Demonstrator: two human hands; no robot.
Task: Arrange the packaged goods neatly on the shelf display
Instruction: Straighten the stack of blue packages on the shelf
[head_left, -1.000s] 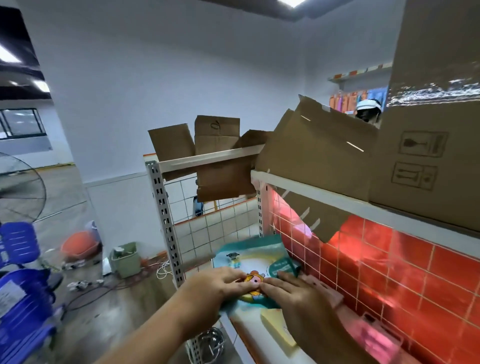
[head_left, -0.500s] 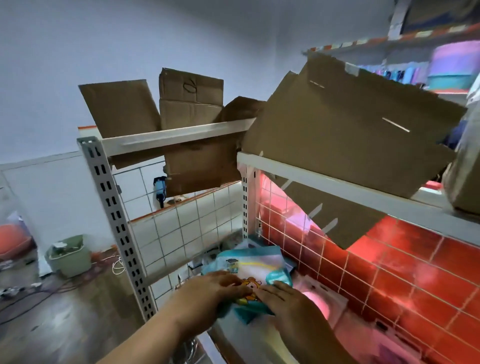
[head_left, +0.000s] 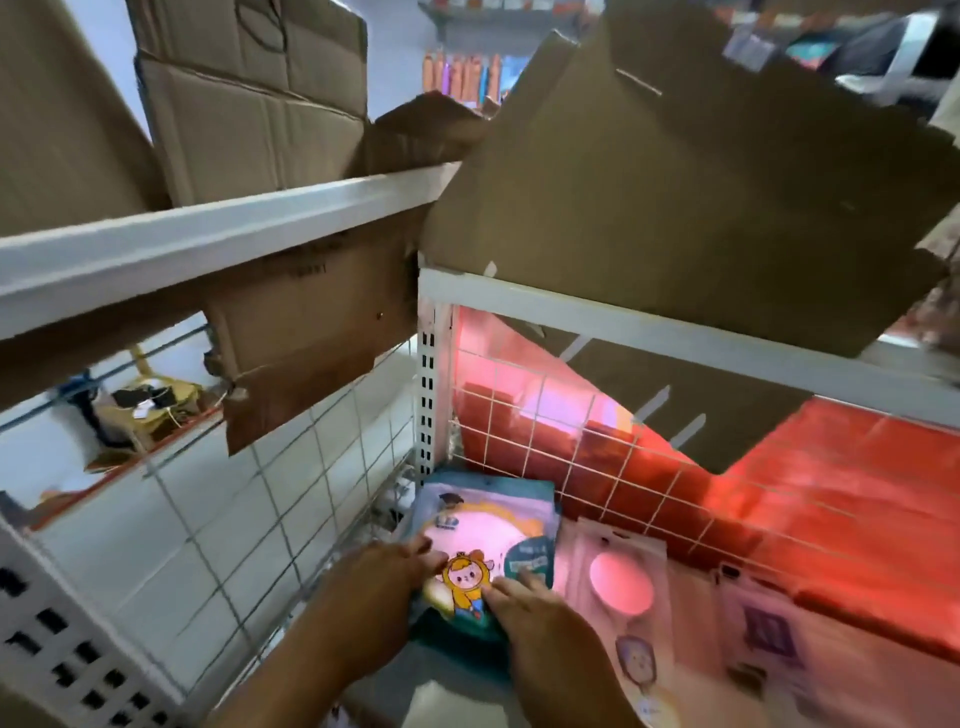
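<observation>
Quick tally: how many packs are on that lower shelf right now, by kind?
Teal cartoon pouch: 1
Clear pack with pink disc: 1
Pack with purple label: 1
Total: 3 that show clearly

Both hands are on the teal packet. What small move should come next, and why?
Probably nudge the teal packet toward the wire grid with the left hand and right hand resting on it: more teal packaging shows beneath its near edge, so the stack looks uneven.

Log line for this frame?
step: placing teal packet | left hand: flat on packet | right hand: flat on packet | neighbour: pink packet
</observation>
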